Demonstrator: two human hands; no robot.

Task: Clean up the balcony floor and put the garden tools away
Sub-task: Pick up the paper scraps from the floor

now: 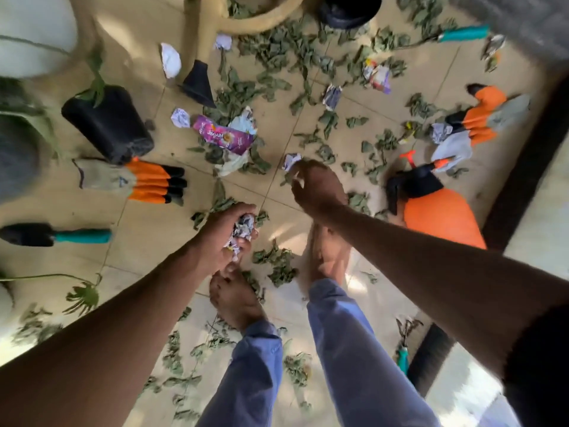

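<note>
1. Head view looks straight down on a tiled floor (147,217). The person stands barefoot in blue trousers, both arms reaching down.
2. Left hand (226,234): fingers curled round a wad (243,231) of crumpled paper; full grip, palm turned inward.
3. Right hand (314,186): fingers bent down, tips at a small paper ball (291,160) on the floor. Whether it is pinched cannot be told; the frame is blurred there.
4. Leaves (277,57), dry and green-grey, are scattered over most of the tiles, thickest toward the top centre.
5. Purple wrapper (223,135) lies left of the paper ball; its print appears reversed and reads roughly "MAIMIL", not certain.
6. More crumpled wrappers (378,75) lie among the leaves at upper right; their print is unreadable.
7. Tools on the floor: trowel (55,235) with teal handle at far left; a second teal handle (463,33) at top right; pruners (403,349) at lower right by the wall.
8. Glove (135,180), grey with orange fingers and black tips, lies left of centre; its mate (483,114) lies at right.
9. Orange sprayer (437,211) with black head lies on its side just right of the right arm.
10. Black pot (107,124) with a seedling lies tipped beside the left glove.
</note>
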